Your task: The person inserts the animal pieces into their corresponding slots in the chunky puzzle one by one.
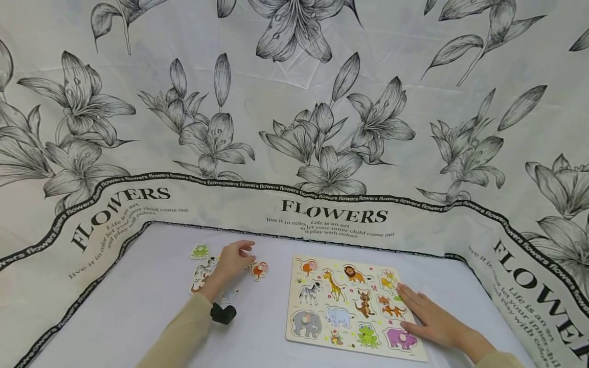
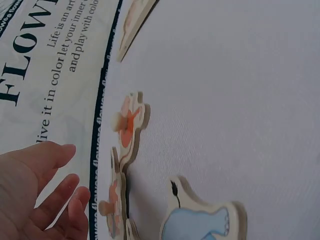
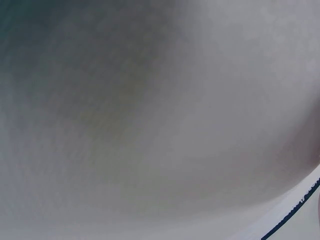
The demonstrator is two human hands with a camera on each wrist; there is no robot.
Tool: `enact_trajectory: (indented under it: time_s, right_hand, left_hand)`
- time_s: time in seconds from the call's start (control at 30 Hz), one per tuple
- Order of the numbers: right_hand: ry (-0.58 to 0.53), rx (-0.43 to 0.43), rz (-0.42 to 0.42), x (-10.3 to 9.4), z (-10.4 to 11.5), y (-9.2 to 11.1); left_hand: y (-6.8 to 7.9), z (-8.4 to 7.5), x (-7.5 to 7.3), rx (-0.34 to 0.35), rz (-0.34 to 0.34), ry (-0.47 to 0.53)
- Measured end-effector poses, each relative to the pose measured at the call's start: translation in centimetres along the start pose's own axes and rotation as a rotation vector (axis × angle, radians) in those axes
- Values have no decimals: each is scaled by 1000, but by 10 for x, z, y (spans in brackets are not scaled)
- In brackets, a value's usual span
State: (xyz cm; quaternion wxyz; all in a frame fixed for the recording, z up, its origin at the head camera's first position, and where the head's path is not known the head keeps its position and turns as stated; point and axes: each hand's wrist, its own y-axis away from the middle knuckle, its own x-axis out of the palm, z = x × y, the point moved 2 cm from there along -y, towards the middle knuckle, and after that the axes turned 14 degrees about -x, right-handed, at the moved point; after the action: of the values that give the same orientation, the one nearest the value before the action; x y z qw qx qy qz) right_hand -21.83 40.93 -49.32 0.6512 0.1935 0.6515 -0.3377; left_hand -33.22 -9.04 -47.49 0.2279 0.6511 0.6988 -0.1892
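My left hand (image 1: 234,263) hovers over loose animal puzzle pieces, its fingers loosely bent and nothing between them. Beside its fingertips lies a red-orange monkey piece (image 1: 259,270); its wooden knob shows in the left wrist view. Left of the hand are a green frog piece (image 1: 200,251) and a zebra piece (image 1: 204,267). A light blue animal piece (image 2: 197,224) lies below the hand, partly out of the left wrist view. My right hand (image 1: 430,317) rests with straight fingers on the right edge of the wooden puzzle board (image 1: 322,345). The right wrist view is mostly blurred pale cloth.
Animal pictures cover the board, with knobs on the elephant (image 1: 306,324) and the purple hippo (image 1: 400,338). A black wrist camera (image 1: 223,313) sits at the left sleeve. White cloth (image 1: 262,327) covers the table, and a flower-printed curtain (image 1: 322,128) rises behind it.
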Motion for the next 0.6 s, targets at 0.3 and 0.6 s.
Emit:
enact_trajectory:
  time_s: [0.3, 0.6]
  right_hand:
    - [-3, -2, -7, 0, -1, 1]
    - [-1, -3, -6, 2, -2, 2]
  left_hand:
    - [-11, 15, -16, 15, 17, -61]
    - [-9, 19, -20, -12, 37, -123]
